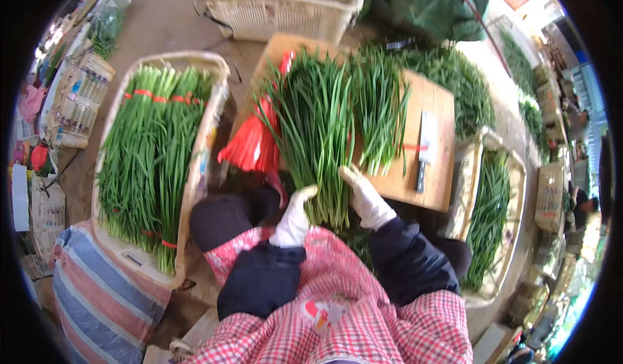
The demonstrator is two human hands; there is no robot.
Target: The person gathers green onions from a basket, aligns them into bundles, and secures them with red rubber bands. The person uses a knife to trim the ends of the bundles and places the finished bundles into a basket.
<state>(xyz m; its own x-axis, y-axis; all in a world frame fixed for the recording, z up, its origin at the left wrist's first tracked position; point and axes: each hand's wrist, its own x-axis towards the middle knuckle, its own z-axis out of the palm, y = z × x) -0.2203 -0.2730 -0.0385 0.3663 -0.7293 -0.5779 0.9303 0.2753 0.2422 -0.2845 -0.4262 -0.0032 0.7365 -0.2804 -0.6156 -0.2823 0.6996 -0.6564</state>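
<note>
A large loose bunch of garlic chives point(323, 135) lies over the near edge of a wooden board point(430, 91), its pale stem ends towards me. My left hand point(293, 220), in a white glove, holds the bunch from the left near the stems. From the right, my white-gloved right hand point(367, 201) grips it a little higher up, thumb side against the stalks. Right of it on the board rests a smaller pile of chives point(379, 120). Further right is a knife point(425, 145) with a black handle. Red plastic strips point(253, 140) hang at the board's left edge.
On my left stands a pale plastic crate point(221, 64) of chive bundles point(151, 164) tied with red bands. Another crate point(518, 247) with loose chives is on the right. Beyond the board are a white basket point(292, 15), a green sheet point(428, 6) and heaped greens point(457, 91).
</note>
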